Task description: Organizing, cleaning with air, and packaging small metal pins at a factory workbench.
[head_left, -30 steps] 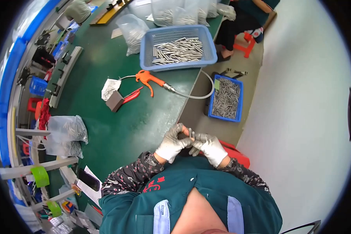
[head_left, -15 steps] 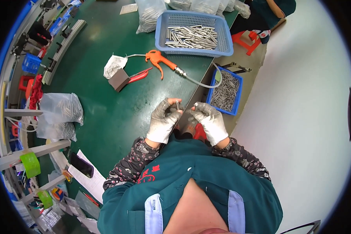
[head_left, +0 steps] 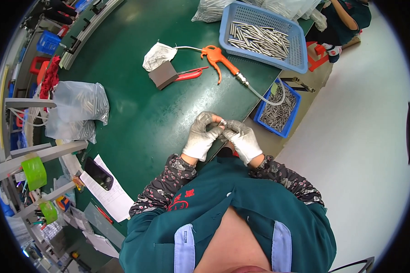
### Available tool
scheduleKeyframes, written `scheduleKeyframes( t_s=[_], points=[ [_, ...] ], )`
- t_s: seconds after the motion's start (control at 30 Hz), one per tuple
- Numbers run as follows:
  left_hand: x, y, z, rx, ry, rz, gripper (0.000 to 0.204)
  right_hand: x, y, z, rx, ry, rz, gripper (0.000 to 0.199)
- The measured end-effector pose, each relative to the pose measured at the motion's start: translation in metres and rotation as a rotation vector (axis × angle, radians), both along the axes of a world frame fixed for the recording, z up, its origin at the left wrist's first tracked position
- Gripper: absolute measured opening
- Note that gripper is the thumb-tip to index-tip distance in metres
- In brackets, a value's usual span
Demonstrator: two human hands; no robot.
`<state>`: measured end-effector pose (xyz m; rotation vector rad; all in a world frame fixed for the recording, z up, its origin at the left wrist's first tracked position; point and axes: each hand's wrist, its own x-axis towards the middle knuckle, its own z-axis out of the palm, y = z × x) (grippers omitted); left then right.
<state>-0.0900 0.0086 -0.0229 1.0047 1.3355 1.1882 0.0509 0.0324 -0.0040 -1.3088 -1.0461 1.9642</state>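
Observation:
My two gloved hands meet over the table's near edge, fingertips closed together. My left hand (head_left: 200,139), in a grey-stained white glove with bare fingertips, pinches a small metal pin (head_left: 222,123). Against it from the other side, my right hand (head_left: 242,140) presses its closed fingers; whether they grip the pin too or some other small piece is hidden. Beyond them lies an orange air blow gun (head_left: 224,63) with a clear hose. A light blue basket (head_left: 264,61) of metal pins stands farther back, and a blue crate (head_left: 283,133) of smaller metal pieces sits lower, off the table's right edge.
A brown block (head_left: 163,75), red-handled pliers (head_left: 190,76) and a crumpled white cloth (head_left: 159,56) lie on the green table (head_left: 136,123). Bags of pins (head_left: 84,102), a phone (head_left: 98,174) and paper sheets are at left. Another person (head_left: 346,18) sits at far right.
My hands, apart half a second ago, have come together at the fingertips around the pin. The view has shifted, so the table and basket appear farther right and higher.

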Motion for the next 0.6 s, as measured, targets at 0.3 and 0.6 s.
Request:
scheduleKeyframes(
  t_s=[0.3,0.6],
  points=[
    [-0.003,0.005,-0.011,0.015,0.046,0.041,0.016,0.0,0.01,-0.04,0.283,-0.165,0.076,0.022],
    [0.011,0.015,-0.016,0.054,0.239,0.259,0.019,-0.001,0.062,-0.04,0.667,-0.237,0.332,0.018]
  ],
)
